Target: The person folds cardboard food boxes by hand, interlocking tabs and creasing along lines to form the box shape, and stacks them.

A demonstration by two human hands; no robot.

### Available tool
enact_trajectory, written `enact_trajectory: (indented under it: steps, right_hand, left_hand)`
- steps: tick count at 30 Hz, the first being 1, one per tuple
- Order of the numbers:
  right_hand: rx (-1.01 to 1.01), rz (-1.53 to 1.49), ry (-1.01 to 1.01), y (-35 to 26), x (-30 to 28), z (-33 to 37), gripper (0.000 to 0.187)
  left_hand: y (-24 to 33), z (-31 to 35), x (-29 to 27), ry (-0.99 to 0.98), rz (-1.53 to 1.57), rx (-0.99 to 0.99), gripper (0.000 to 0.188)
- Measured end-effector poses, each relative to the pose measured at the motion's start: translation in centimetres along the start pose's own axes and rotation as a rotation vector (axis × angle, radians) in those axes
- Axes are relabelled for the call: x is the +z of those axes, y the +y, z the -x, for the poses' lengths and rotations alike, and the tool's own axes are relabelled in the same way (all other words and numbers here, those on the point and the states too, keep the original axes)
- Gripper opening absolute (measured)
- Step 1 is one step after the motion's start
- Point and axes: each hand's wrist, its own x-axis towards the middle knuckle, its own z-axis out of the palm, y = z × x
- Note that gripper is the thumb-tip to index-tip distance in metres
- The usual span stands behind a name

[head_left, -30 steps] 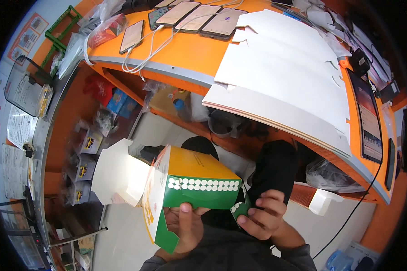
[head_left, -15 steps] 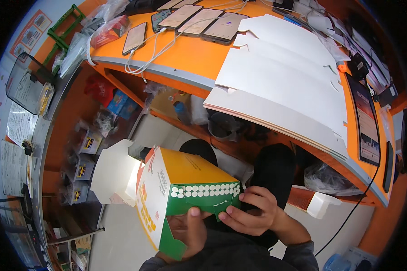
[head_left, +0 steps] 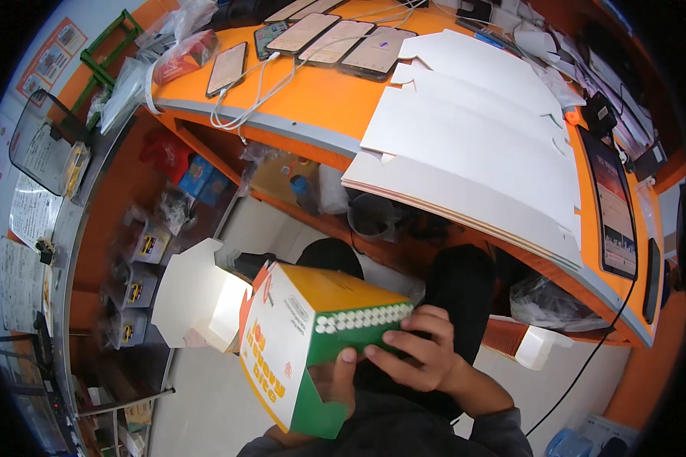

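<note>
A cardboard food box [head_left: 282,358] is tilted over my lap, with a printed white side, a yellow side and a green side edged by white dots. My left hand [head_left: 343,381] grips it from below, thumb on the green side and the other fingers hidden behind the card. The fingers of my right hand [head_left: 427,354] are bent and press on the right end of the green side. Beyond the printed side, a white open flap [head_left: 194,293] reaches out to the left.
Flat white cardboard blanks [head_left: 472,145] lie stacked on the orange table [head_left: 320,107], overhanging its front edge. Several phones [head_left: 331,39] with white cables sit at the back, a tablet [head_left: 611,206] at the right. Plastic bins [head_left: 141,286] stand at left; a black cable hangs at right.
The box has shifted a little right and turned, so more of its white printed side shows. The small green tab sticking out by my right fingers no longer shows.
</note>
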Motion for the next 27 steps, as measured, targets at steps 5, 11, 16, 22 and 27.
enact_trajectory:
  steps: [5, 11, 16, 22, 27]
  right_hand:
    - [0.188, -0.224, -0.041, 0.3, -0.8, -0.7, 0.036]
    - [0.266, -0.285, -0.074, -0.4, -0.6, 1.2, 0.044]
    - [0.385, -0.404, 0.072, -0.7, 0.9, 5.1, 0.042]
    - [1.127, -0.289, 0.466, -0.6, 2.3, 10.8, 0.041]
    - [1.408, -0.608, 0.763, -1.8, 2.4, 8.6, 0.044]
  left_hand:
    - [0.9, -0.8, -0.2, -0.208, -0.222, 0.164, 0.033]
    - [-0.4, -0.3, 0.2, -0.236, -0.264, 0.258, 0.035]
    - [-3.5, 0.4, 0.7, -0.186, -0.207, 0.271, 0.038]
    - [-6.0, 1.2, -1.2, 0.001, -0.347, 0.468, 0.042]
    - [-8.4, 1.0, -2.0, 0.386, -0.293, 0.267, 0.081]
